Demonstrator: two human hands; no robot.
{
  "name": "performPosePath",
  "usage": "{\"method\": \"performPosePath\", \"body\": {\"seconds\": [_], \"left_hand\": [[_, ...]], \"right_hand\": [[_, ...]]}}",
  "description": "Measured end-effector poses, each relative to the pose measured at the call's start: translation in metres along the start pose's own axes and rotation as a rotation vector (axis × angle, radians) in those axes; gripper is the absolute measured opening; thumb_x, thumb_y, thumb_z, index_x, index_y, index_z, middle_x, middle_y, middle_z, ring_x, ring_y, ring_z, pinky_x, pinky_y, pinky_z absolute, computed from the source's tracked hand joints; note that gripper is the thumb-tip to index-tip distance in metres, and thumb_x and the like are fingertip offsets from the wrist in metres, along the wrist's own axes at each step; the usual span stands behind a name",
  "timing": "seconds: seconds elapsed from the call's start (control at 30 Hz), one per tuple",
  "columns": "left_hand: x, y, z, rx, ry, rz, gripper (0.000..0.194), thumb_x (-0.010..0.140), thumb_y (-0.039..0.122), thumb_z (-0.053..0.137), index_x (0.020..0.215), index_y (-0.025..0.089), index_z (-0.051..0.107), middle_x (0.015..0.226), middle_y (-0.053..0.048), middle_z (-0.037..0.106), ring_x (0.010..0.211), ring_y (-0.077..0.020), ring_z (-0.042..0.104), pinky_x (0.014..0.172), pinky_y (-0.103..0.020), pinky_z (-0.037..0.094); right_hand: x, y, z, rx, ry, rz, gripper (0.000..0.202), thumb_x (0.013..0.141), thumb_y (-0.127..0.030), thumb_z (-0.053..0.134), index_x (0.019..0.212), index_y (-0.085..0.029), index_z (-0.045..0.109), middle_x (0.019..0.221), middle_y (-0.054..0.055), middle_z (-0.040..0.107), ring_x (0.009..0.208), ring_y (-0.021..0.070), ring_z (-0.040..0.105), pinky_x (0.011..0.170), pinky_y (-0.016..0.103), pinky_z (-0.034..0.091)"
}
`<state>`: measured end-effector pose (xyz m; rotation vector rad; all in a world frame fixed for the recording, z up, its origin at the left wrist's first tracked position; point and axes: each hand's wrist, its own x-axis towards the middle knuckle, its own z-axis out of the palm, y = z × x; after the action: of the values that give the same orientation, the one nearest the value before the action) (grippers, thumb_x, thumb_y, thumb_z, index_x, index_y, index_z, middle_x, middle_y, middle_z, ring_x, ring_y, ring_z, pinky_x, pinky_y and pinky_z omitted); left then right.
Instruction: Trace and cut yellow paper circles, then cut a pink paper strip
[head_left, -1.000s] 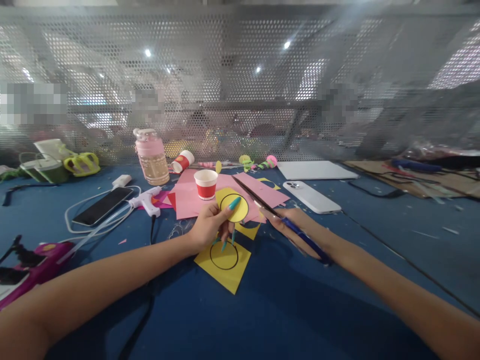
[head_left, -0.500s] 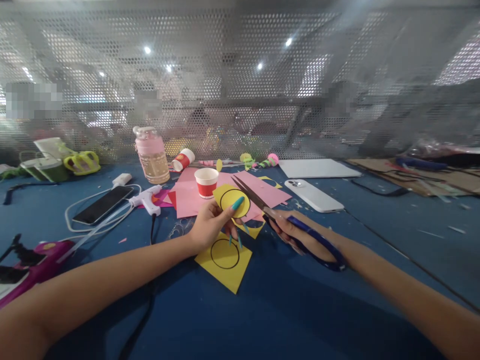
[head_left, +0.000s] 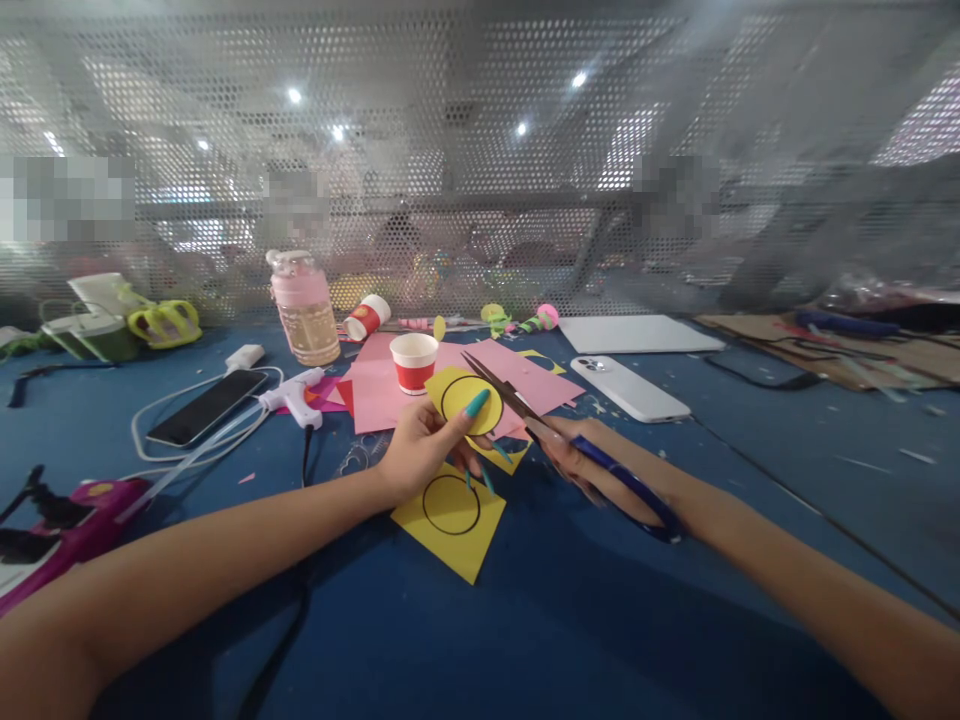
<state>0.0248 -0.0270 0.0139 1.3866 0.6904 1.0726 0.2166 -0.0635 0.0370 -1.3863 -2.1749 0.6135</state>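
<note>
Head view: we count one pair of scissors, two red-and-white paper cups, one upright and one on its side, a dark phone, a white phone, one glue gun and one bottle. Two yellow pieces bear drawn rings: the trimmed piece in our left hand, and the flat sheet on the counter below it. Our left fingers are pinched on the trimmed piece, thumb on top; our right hand has its fingers wrapped round the scissors' blue handles. The blades run just beside the trimmed piece, to its right; their tips point away from us and leftward, the long axis slanting back toward our right wrist. Pink paper lies behind, on the blue, scrap-strewn surface. Beyond stands a perforated metal screen, with lights showing through.
</note>
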Motion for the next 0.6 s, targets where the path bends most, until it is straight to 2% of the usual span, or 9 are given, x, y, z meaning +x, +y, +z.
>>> {"method": "performPosePath", "body": {"seconds": [0.13, 0.23, 0.43, 0.6], "left_hand": [[0.0014, -0.0014, -0.0020, 0.017, 0.029, 0.039, 0.047, 0.063, 0.057, 0.065, 0.064, 0.011, 0.057, 0.060, -0.008, 0.069, 0.038, -0.0100, 0.059, 0.035, -0.016, 0.042], [0.0029, -0.0024, -0.0034, 0.020, 0.057, 0.059, 0.047, 0.063, 0.058, 0.065, 0.061, 0.011, 0.058, 0.061, -0.008, 0.069, 0.039, -0.0105, 0.060, 0.035, -0.017, 0.042], [0.0026, -0.0006, -0.0022, 0.012, 0.061, 0.048, 0.048, 0.061, 0.059, 0.066, 0.054, 0.012, 0.057, 0.057, -0.007, 0.068, 0.037, -0.0099, 0.058, 0.036, -0.018, 0.040], [0.0013, -0.0007, -0.0014, 0.040, 0.055, 0.029, 0.052, 0.060, 0.062, 0.064, 0.054, 0.011, 0.060, 0.053, -0.007, 0.066, 0.037, -0.0091, 0.056, 0.036, -0.018, 0.039]], "right_hand": [[0.0012, 0.0004, 0.0009, 0.031, -0.002, 0.054, 0.044, 0.087, -0.056, 0.027, 0.074, -0.019, 0.047, 0.049, -0.002, 0.043, 0.046, 0.0131, 0.048, 0.045, 0.024, 0.032], [0.0018, -0.0003, 0.0014, 0.060, 0.006, 0.035, 0.050, 0.085, -0.061, 0.024, 0.082, -0.018, 0.049, 0.047, -0.003, 0.039, 0.044, 0.0153, 0.048, 0.043, 0.025, 0.029], [0.0020, 0.0002, 0.0020, 0.061, -0.025, 0.045, 0.047, 0.084, -0.063, 0.024, 0.078, -0.021, 0.044, 0.043, -0.005, 0.037, 0.035, 0.0131, 0.042, 0.043, 0.025, 0.029], [0.0052, 0.0083, 0.0048, 0.044, -0.067, 0.033, 0.053, 0.078, -0.072, 0.020, 0.070, -0.023, 0.037, 0.043, -0.006, 0.036, 0.033, 0.0108, 0.037, 0.041, 0.024, 0.029]]}}
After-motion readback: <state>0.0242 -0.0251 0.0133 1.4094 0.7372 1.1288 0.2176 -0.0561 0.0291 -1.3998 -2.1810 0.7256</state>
